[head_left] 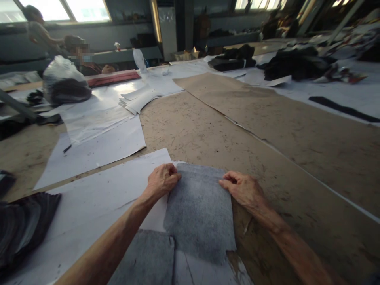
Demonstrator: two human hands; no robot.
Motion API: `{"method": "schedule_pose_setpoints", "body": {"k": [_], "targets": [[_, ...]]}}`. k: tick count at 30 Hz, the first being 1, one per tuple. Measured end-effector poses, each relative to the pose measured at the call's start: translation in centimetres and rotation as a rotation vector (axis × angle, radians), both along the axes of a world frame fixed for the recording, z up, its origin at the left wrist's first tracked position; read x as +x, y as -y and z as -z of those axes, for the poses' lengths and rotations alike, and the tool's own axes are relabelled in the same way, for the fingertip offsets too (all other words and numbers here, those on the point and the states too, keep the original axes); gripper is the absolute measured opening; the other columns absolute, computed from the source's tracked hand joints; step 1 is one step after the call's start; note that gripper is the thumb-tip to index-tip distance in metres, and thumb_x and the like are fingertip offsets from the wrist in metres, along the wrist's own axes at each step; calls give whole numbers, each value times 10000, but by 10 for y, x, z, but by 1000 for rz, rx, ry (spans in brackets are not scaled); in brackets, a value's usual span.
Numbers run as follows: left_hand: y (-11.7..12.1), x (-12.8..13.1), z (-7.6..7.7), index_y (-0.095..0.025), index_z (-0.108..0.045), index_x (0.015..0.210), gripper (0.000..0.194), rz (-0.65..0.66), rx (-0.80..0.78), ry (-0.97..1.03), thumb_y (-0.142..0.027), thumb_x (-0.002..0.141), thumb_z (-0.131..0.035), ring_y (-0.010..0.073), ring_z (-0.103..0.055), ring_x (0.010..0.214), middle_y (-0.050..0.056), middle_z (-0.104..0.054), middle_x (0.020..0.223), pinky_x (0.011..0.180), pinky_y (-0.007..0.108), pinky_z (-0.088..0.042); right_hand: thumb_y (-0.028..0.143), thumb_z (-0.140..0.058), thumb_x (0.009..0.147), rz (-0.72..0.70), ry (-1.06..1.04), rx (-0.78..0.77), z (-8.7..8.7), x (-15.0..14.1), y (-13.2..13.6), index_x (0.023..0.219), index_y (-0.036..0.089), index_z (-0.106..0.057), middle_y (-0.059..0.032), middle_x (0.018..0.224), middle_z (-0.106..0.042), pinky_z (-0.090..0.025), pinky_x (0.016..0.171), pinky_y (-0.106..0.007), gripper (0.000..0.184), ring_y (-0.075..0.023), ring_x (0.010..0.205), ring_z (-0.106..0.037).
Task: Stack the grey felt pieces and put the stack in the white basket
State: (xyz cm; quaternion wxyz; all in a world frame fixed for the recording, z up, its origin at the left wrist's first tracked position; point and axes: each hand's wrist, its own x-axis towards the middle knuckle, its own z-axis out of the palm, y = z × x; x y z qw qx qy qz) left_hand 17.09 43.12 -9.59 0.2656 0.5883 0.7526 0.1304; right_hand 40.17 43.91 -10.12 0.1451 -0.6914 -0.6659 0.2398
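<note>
A grey felt-like fabric piece [199, 209] lies flat on the table in front of me. My left hand [162, 180] is closed in a pinch on its upper left corner. My right hand [243, 189] grips its upper right corner, fingers curled. Under the fabric's left side lies a large white paper sheet [97, 202]. A second grey piece [145, 257] shows below, near the bottom edge of the view.
Brown board table [267, 130] stretches ahead. White paper sheets [101, 146] and a stack of cut white pieces [139, 99] lie at the left. Dark striped cloth [20, 225] sits at far left. Black fabric piles [297, 63] and a bagged bundle [65, 81] lie farther back; people sit behind.
</note>
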Motion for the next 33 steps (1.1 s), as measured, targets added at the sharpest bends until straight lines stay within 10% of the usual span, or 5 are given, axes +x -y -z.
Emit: {"method": "schedule_pose_setpoints", "body": {"k": [14, 22, 27, 33], "targets": [[-4, 0, 2, -218, -609, 598, 104, -22, -3, -12, -272, 627, -525, 213, -570, 739, 16, -605, 637, 573, 283, -341, 297, -657, 627, 112, 88, -67, -9, -9, -4, 578, 236, -641, 35, 535, -589, -315, 475, -237, 81, -148, 531, -544], [9, -9, 7, -184, -618, 900, 223, -106, 181, 43, -252, 710, -523, 150, -573, 743, 20, -635, 808, 685, 256, -440, 295, -619, 701, 98, 101, 216, 3, -3, 8, 900, 197, -631, -33, 838, -657, -432, 632, -281, 221, -197, 747, -590], [51, -18, -3, -197, -611, 1049, 307, 11, 314, 24, -182, 762, -503, 160, -551, 942, 46, -601, 1091, 878, 294, -426, 273, -427, 886, -291, 180, 748, 6, -1, 39, 1011, 113, -645, -89, 1006, -639, -430, 855, -354, 298, -240, 964, -530], [103, -14, -9, -127, -597, 1104, 410, 127, 223, -167, -192, 699, -575, 269, -503, 1077, 117, -564, 1201, 951, 421, -401, 328, -331, 927, -650, 406, 662, 27, -20, 74, 1273, 77, -477, -136, 1372, -370, -317, 988, -542, 452, -322, 1273, -292]]}}
